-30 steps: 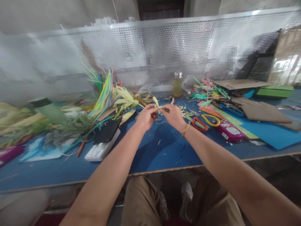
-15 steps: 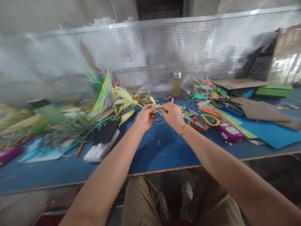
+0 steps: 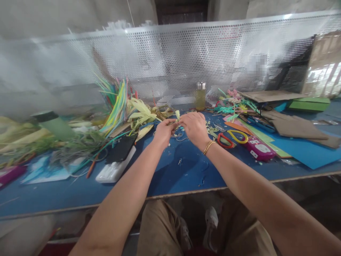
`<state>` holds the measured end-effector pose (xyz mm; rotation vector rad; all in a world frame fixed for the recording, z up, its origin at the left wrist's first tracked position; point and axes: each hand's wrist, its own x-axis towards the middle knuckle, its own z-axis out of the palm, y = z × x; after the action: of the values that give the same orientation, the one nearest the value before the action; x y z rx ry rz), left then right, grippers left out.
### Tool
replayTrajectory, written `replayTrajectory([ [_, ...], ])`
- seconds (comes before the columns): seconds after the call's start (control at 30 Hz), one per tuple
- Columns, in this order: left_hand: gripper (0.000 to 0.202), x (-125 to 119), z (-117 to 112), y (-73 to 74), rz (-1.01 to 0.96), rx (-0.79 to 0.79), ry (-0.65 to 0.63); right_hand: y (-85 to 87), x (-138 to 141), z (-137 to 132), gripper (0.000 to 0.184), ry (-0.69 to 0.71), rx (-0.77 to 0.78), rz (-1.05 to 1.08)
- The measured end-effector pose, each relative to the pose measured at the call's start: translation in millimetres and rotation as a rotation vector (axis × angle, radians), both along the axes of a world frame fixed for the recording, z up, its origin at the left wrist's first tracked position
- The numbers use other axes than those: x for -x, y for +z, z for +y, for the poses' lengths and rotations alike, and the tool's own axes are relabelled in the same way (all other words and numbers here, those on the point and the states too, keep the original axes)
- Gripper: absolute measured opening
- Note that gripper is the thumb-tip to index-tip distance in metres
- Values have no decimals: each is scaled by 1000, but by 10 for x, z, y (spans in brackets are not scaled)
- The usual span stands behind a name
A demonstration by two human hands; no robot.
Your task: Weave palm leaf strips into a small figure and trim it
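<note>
Above the middle of the blue table, a small piece of pale green corn husk pokes up between my two hands. My left hand is closed, its fingertips pinching the husk from the left. My right hand meets it there, fingers bent and closed over the same piece, so most of it is hidden. A bundle of corn husks lies just left of my hands. Husk scraps and a loose string lie around and behind them on the table.
To the right are scissors with red and yellow handles, a purple box and coloured paper. A glass bottle stands behind. On the left lie a black phone, a white case and coloured pipe cleaners.
My right hand has turned over, its back now facing up, and its fingers have closed in against my left. Less of the husk shows between them.
</note>
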<state>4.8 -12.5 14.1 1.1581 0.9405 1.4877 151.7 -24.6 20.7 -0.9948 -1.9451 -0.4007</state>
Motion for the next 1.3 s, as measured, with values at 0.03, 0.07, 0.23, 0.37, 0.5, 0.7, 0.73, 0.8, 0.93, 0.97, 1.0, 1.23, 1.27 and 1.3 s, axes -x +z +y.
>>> replayTrajectory([
  [0.03, 24, 5, 1, 1, 22, -8, -3, -2, -8, 9, 18, 8, 31, 17],
  [0.07, 24, 8, 2, 2, 40, -12, -5, -7, -15, 21, 17, 15, 64, 35],
  [0.23, 28, 8, 7, -8, 98, -16, -22, -73, -41, 93, 11, 123, 185, 201],
  [0.37, 29, 13, 15, -16, 111, -35, -13, -120, -21, 133, 9, 152, 289, 408],
  [0.5, 29, 21, 20, -8, 140, -36, -16, -132, 2, 158, 10, 168, 383, 529],
  [0.7, 24, 43, 23, -3, 199, -64, -42, -145, -10, 197, 7, 252, 490, 628],
  [0.73, 24, 47, 23, -3, 207, -66, -45, -150, -12, 203, 7, 260, 500, 634],
  [0.8, 24, 52, 22, -3, 221, -67, -51, -158, -15, 211, 8, 266, 520, 642],
  [0.93, 24, 49, 18, 5, 193, -42, -35, -158, -14, 207, 9, 268, 516, 632],
  [0.97, 25, 46, 17, 9, 182, -35, -28, -156, -14, 205, 9, 265, 505, 628],
  [1.0, 25, 44, 16, 12, 173, -28, -22, -155, -15, 202, 9, 259, 492, 625],
  [1.23, 28, 53, 24, 11, 125, 17, -5, -138, -43, 198, 10, 244, 402, 585],
  [1.27, 28, 57, 28, 7, 124, 21, -3, -134, -48, 197, 9, 249, 389, 582],
  [1.3, 28, 61, 31, 3, 129, 22, -6, -131, -52, 196, 9, 252, 381, 581],
])
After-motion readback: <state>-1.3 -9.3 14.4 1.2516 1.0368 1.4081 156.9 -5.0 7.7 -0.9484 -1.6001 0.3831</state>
